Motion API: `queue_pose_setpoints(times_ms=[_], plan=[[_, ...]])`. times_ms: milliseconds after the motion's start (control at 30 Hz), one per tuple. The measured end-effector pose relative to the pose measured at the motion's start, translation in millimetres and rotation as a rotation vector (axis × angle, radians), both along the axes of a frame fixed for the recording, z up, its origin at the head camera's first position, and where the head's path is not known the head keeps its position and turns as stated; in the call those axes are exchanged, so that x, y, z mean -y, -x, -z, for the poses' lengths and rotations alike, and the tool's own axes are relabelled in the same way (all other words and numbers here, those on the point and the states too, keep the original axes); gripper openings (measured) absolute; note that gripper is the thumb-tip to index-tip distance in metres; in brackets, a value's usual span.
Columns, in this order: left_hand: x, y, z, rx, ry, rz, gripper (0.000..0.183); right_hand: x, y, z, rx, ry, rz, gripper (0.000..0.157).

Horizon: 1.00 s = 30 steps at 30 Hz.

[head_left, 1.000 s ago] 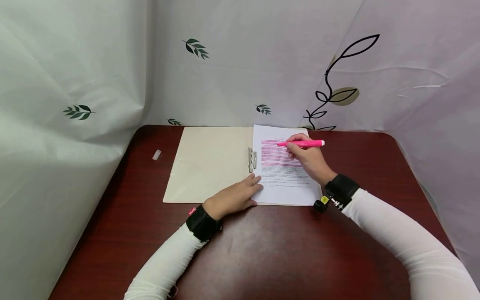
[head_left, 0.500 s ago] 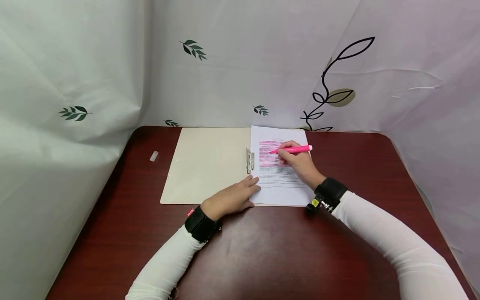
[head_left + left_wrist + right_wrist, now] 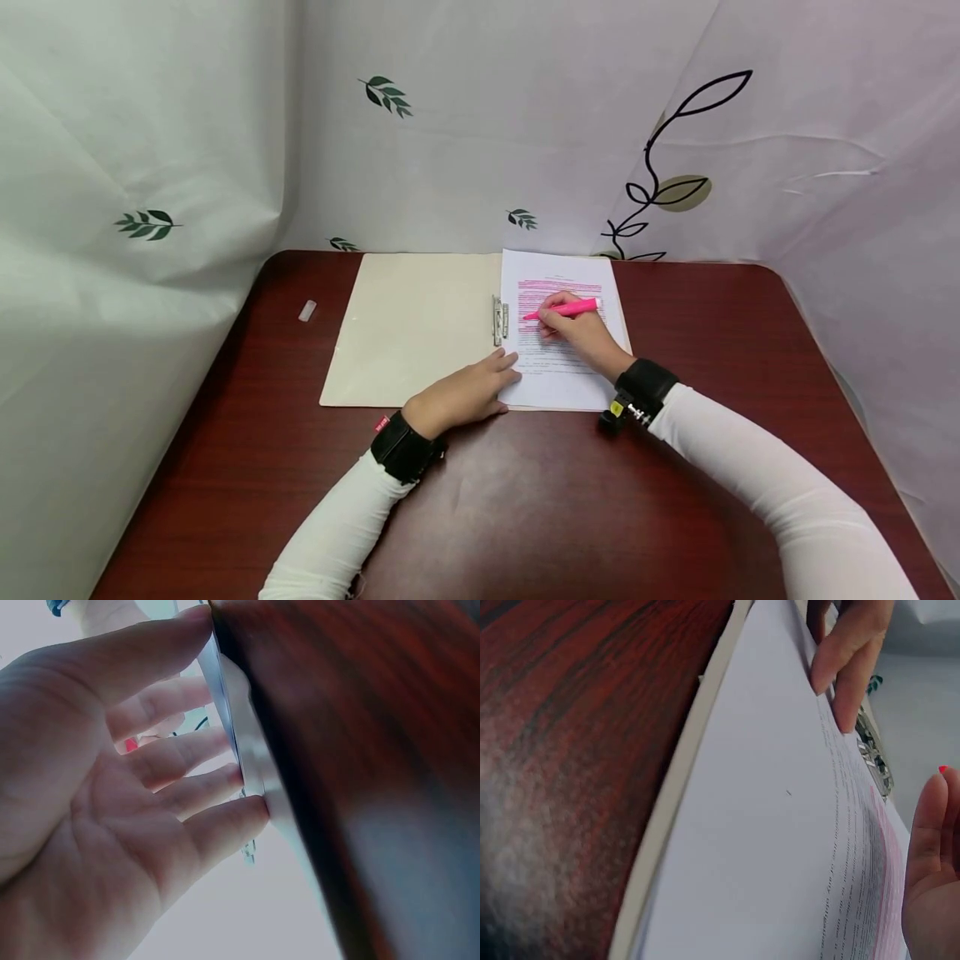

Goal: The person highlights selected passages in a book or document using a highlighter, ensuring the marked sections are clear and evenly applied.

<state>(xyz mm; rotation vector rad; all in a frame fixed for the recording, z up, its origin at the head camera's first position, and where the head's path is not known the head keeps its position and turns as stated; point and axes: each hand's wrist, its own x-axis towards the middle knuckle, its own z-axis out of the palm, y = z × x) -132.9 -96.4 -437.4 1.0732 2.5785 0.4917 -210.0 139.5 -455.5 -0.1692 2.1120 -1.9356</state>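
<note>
My right hand (image 3: 577,327) pinches a pink highlighter (image 3: 576,307), its tip at the left part of the marked lines on a printed sheet (image 3: 555,392). Pink strokes cover the upper text; the lower lines are plain black. The sheet lies on the right half of an open cream folder (image 3: 420,325), beside its metal clip (image 3: 498,321). My left hand (image 3: 465,392) rests with spread fingers on the sheet's lower left corner and the folder. In the left wrist view the fingers (image 3: 180,757) of that hand are extended and touch the paper edge. The right wrist view shows only part of the right hand (image 3: 934,877).
A small whitish cap-like piece (image 3: 307,311) lies on the dark red-brown table (image 3: 570,508), left of the folder. A pale curtain (image 3: 450,125) with leaf prints hangs behind the table. Both wrists wear black bands (image 3: 405,447).
My right hand and the highlighter have moved left and down across the sheet, from the upper lines to the left side of lower marked lines. My left hand stays in place.
</note>
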Motion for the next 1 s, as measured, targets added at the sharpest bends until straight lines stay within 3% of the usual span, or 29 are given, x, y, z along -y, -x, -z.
queue_pose_setpoints(times_ms=[567, 1000], plan=[[-1, -0.4, -2.8, 0.011, -0.003, -0.001, 0.050, 4, -1.3, 10.6, -0.038, -0.107, -0.044, 0.015], [-2, 1.2, -0.4, 0.006, 0.016, -0.014, 0.049, 2, -1.0, 16.2, -0.117, -0.166, -0.077, 0.020]])
